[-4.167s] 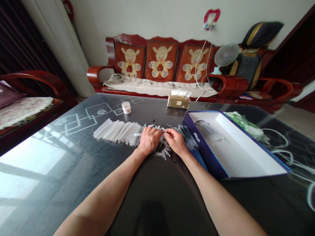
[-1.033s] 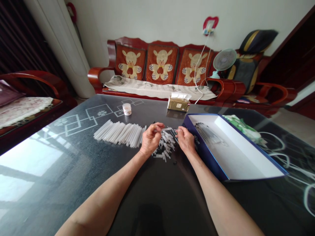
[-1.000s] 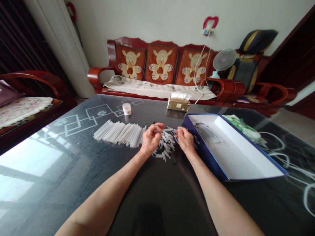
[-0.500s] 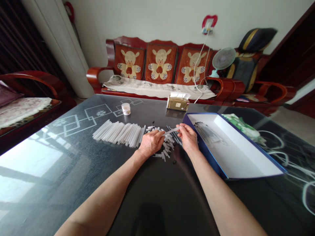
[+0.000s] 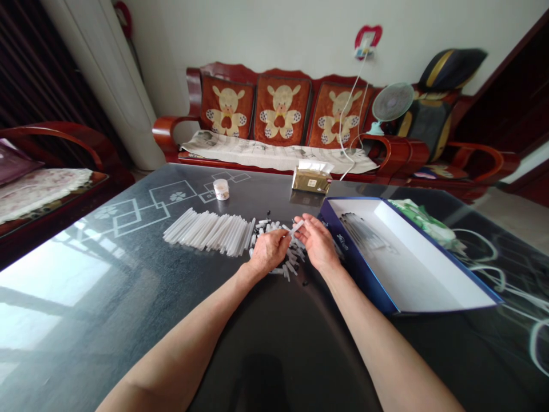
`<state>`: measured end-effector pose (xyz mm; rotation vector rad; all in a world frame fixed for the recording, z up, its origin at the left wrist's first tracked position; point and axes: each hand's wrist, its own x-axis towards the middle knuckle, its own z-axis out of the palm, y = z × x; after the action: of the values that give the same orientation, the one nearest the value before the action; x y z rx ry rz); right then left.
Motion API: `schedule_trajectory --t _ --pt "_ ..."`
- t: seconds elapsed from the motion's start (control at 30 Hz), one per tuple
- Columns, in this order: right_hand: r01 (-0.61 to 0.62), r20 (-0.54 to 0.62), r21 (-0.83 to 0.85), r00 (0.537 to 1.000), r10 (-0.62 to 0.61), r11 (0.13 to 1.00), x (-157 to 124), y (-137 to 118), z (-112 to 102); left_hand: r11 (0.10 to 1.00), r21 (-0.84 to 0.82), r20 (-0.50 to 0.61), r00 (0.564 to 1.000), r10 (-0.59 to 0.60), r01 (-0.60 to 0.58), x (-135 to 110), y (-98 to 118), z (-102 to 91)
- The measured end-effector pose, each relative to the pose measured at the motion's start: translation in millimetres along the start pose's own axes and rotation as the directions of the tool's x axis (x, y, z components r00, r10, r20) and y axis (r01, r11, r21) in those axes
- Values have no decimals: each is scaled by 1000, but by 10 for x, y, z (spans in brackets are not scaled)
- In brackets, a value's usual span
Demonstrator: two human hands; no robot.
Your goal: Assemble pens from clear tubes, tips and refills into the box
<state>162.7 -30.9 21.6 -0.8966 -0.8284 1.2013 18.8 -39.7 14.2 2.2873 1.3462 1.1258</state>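
Note:
A thin translucent white pen barrel [image 5: 297, 228] slants between my two hands above the table. My left hand [image 5: 270, 249] pinches its lower end. At the upper end, the fingers of my right hand [image 5: 318, 243] close around the barrel, with the palm turned inward. Beneath both hands lies a loose pile of short white pen caps [image 5: 292, 264], mixed with small black pieces. A row of similar white barrels [image 5: 210, 232] lies side by side left of my left hand. My right hand hides most of the thin dark rods beside the pile.
Right of my hands stands an open blue box [image 5: 433, 269] with a white inside, holding several dark-tipped pens [image 5: 364, 232]. Farther back are a small white jar [image 5: 221, 189] and a tissue box [image 5: 311, 178]. A green-and-white bag [image 5: 422, 220] and white cables [image 5: 500, 277] lie beyond the blue box.
My right hand has moved left, closer to my left hand, and its fingers have spread more. Less of the barrel shows between the hands. My left hand has shifted slightly right.

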Motion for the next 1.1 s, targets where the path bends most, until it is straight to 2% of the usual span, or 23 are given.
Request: schedule_trajectory --t 0.1,0.27,0.47,0.57,0.73,0.8,0.87,0.93,1.03,1.1 --pt "-45 -24 -5 999 45 999 -39 48 55 995 97 -59 998 31 -26 -36 12 55" --pt "-77 -100 64 992 83 995 -94 112 133 961 274 -52 998 -17 31 -99 57 97" --pt "-71 -181 116 979 91 991 -94 175 156 956 291 -65 998 -8 27 -100 96 85" --pt "-27 -193 143 980 54 989 -46 148 107 982 191 -72 997 11 3 -95 90 98" --pt "70 -244 85 969 -47 994 136 19 -138 1000 13 -130 991 24 -23 -92 55 113" --pt "117 -273 -1 955 -112 993 169 18 -218 999 40 -169 986 -2 8 -82 50 85" --pt "175 -236 -169 948 -212 970 150 57 -252 987 135 -191 980 -64 91 -57 36 18" --pt "278 -107 -399 932 -346 874 95 110 -251 947 258 -206 969 -139 191 -15 -8 -91" --pt "450 155 -672 862 -482 588 11 167 -236 854 413 -224 944 -241 316 58 -156 -315" --pt "514 278 -741 820 -501 431 -15 185 -241 786 482 -222 922 -318 387 90 -291 -463"
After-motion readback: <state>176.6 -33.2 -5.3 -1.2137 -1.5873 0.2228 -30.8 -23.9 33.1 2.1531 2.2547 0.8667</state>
